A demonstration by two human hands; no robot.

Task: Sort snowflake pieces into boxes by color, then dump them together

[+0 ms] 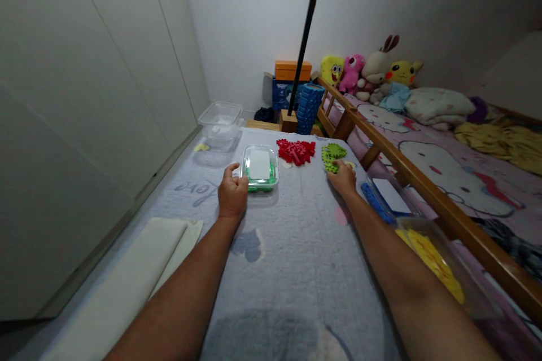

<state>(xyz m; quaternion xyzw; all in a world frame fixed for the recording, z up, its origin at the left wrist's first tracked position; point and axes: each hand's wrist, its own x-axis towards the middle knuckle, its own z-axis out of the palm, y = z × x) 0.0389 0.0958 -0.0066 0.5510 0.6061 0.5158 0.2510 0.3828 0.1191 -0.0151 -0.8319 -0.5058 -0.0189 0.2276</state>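
My left hand (234,193) is curled at the left side of a clear plastic box (276,174), thumb against its edge. The lidded box has a white label (258,164) on top and green pieces (259,186) inside. Over on the right, my right hand (344,179) reaches onto a small heap of light green toothed plastic pieces (334,151), its fingertips closed at the heap's near edge. Exactly which piece they pinch is hard to make out. Between the two hands, farther back, lies a pile of red plastic pieces (296,152).
Clear containers (220,121) stand at the far left corner of the cloth-covered table (288,271). A folded white cloth (139,262) lies front left. On the right are a labelled box with blue pieces (376,200), a tub of yellow pieces (436,265) and a wooden bed rail (423,197).
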